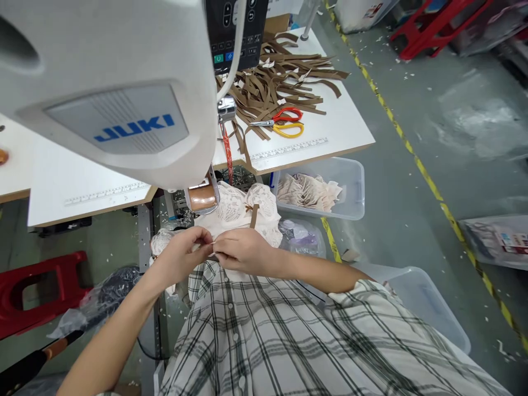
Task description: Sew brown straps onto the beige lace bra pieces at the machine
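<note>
My left hand [183, 256] and my right hand [243, 250] meet in front of my shirt, both with fingers pinched together. Between their fingertips is a thin edge of white fabric, part of the cream lace garment [231, 206] or lying against it. The garment lies just beyond my hands, below the sewing machine head [124, 93], with a short brown strap [254, 215] on it. Its lower part is hidden behind my hands.
Brown straps [272, 82] and red-and-yellow scissors [289, 122] lie on the white table [350, 129]. A clear bin [350, 190] of cream pieces stands below its edge. A red stool [45, 286] is at left, another bin [433, 302] at right.
</note>
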### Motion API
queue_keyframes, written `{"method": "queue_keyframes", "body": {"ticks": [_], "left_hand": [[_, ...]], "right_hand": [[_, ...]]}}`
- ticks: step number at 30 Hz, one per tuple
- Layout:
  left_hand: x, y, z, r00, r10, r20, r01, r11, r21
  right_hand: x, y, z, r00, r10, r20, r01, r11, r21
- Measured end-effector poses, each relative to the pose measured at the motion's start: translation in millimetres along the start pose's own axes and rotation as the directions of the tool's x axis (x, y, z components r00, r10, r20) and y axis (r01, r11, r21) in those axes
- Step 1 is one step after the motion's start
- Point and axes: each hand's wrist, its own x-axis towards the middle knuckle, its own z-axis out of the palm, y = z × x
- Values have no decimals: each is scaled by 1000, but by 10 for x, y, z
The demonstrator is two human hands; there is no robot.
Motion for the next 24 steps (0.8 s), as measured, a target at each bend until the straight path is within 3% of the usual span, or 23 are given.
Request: {"method": "queue_keyframes", "body": {"ticks": [3,5,7,8,10,13,15,20,24], "left_hand": [[47,-44,149,999,-2,-52,-15,946,-322],[55,-50,335,979,-12,-206,-110,815,-569],[45,-45,519,925,-68,-374,-221,704,-674],[35,-40,586,894,-96,-438,-254,696,-671],[7,-26,649,851,-105,-514,-260,766,-588],[-33,0,595,811,-15,-585,-216,921,-323],[-42,12,530,788,53,-613,-195,966,-168],[-7,-14,467,793,149,-590,-291,945,-152],[-19,-27,447,766,173,-619,-264,963,-57]], "right_hand": [[30,-32,6,992,111,-65,-98,980,175],[67,-78,-24,977,202,-75,-179,955,237],[109,-119,-72,962,265,-63,-241,936,256],[125,-131,-97,959,277,-53,-255,932,258],[139,-136,-143,960,278,-41,-259,931,256],[116,-113,-180,960,276,-44,-256,932,257],[95,-100,-179,952,304,-47,-279,918,282],[74,-69,-166,886,461,-44,-410,825,390],[108,16,-262,850,526,-32,-497,819,287]]}}
